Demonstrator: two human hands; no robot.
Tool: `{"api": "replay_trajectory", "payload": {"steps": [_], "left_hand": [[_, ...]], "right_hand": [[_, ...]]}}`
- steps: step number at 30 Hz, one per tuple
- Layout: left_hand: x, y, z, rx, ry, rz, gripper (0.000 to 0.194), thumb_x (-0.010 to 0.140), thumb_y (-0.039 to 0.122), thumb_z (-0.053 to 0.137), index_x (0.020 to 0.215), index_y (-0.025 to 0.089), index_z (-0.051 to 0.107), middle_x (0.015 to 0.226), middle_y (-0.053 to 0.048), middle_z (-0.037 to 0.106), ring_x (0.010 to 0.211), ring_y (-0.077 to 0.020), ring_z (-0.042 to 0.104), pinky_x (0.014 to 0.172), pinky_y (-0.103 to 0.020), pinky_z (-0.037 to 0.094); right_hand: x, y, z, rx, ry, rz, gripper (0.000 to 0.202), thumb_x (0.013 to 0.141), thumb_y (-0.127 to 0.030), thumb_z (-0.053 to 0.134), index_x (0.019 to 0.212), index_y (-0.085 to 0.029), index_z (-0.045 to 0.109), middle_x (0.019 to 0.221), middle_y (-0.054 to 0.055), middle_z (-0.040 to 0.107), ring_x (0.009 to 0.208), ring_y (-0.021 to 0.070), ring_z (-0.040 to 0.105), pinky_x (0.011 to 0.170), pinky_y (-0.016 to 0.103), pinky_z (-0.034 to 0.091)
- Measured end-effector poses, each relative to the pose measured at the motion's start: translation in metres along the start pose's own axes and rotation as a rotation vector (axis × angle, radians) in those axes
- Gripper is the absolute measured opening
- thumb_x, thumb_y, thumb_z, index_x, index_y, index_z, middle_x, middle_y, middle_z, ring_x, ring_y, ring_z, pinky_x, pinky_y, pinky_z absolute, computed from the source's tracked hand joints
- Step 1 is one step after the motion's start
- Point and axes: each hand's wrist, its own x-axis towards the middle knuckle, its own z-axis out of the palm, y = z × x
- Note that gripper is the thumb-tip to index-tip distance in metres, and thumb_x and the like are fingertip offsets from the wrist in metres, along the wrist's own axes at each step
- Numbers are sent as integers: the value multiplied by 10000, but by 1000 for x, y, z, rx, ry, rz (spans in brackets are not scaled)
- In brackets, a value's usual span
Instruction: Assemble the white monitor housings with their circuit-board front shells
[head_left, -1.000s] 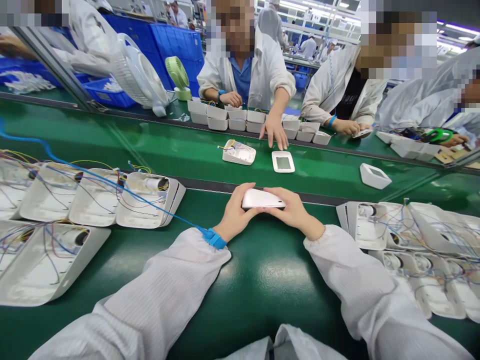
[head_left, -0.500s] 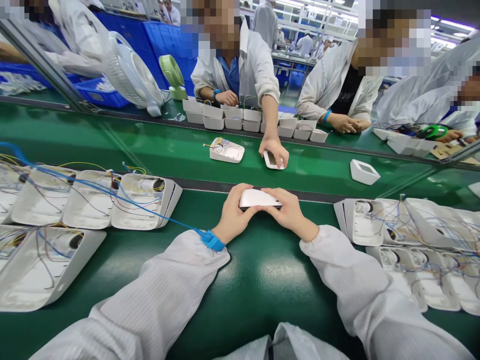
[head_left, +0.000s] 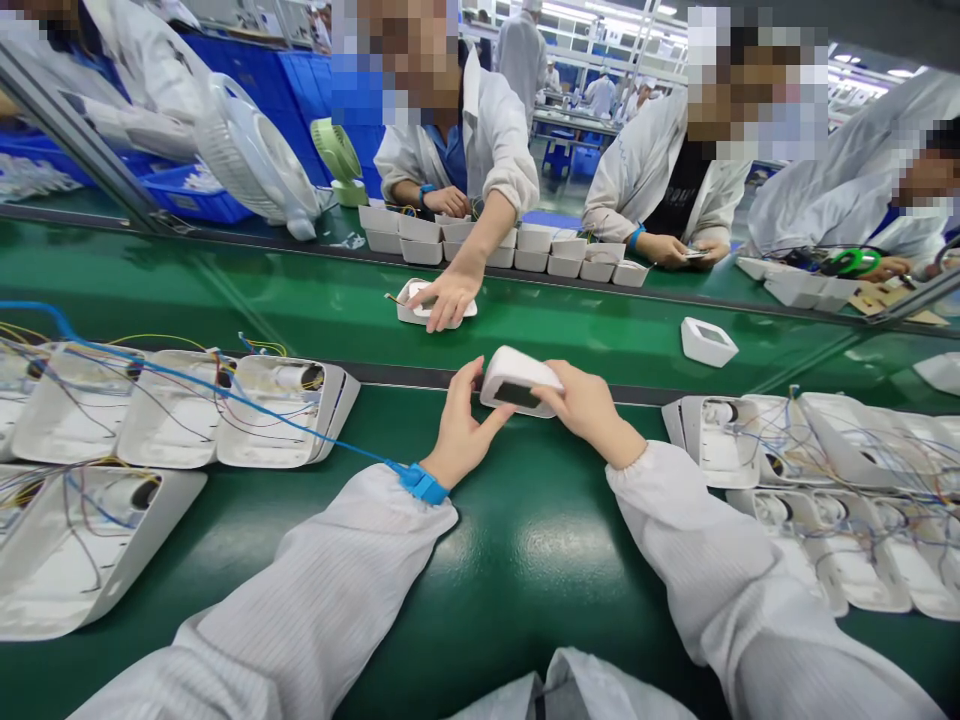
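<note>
A white wedge-shaped device housing (head_left: 517, 366) with a dark screen is held above the green bench (head_left: 517, 560), tilted, its screen side towards me. My right hand (head_left: 592, 410) grips its right end, with the thumb at the front near the screen. On the other side, my left hand (head_left: 461, 430) is open, thumb and fingers spread around the left end. Its thumb tip is close to the lower left corner; whether it touches I cannot tell. A blue wrist strap (head_left: 424, 484) with a cord is on my left wrist.
Open white housings (head_left: 274, 410) with wires stand at left, more housings (head_left: 724, 440) at right. Beyond the bench runs a green conveyor (head_left: 585, 335) with a white device (head_left: 709, 342). A co-worker's hand (head_left: 450, 293) rests over an open housing there. A blue cord (head_left: 300, 425) crosses the left side.
The device has tipped so its screen now shows. My left hand has loosened from it and spread its fingers. Across the conveyor, the co-worker's hand has moved left onto the open housing.
</note>
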Motion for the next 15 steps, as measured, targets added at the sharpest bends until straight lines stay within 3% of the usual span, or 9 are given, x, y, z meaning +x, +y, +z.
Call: {"api": "replay_trajectory", "payload": {"steps": [4,6,8,12,15], "left_hand": [[0,0,2,35,-78,-19,488,894,391,589,1333,223,455,1345,-124,514,1220,-239,528,977,-410,487],[0,2,3,45,-137,-7,410,900,365,574,1278,223,506,1301,-107,550,1186,-229,550,939,-386,504],[0,5,4,50,-172,-1,343,896,338,569,1215,217,551,1238,-95,588,1129,-217,579,902,-364,517],[0,8,5,81,-242,28,248,882,299,567,1106,201,608,1095,-80,641,994,-203,616,846,-356,533],[0,9,5,96,-312,51,214,879,291,555,1055,197,631,1024,-80,665,937,-205,628,831,-366,533]], "right_hand": [[11,28,1,97,71,369,587,922,-669,347,913,-175,663,796,110,696,753,262,655,675,343,470],[15,42,6,252,106,492,648,890,-729,313,754,-181,631,726,98,671,687,239,635,619,334,470],[20,53,11,457,139,587,650,855,-763,349,713,-181,601,665,89,648,597,215,610,555,334,478],[35,68,19,802,249,593,562,843,-712,456,839,-172,610,772,109,683,651,195,641,591,337,550],[49,81,25,765,308,477,477,846,-617,495,955,-169,616,923,106,685,849,191,656,757,346,567]]}}
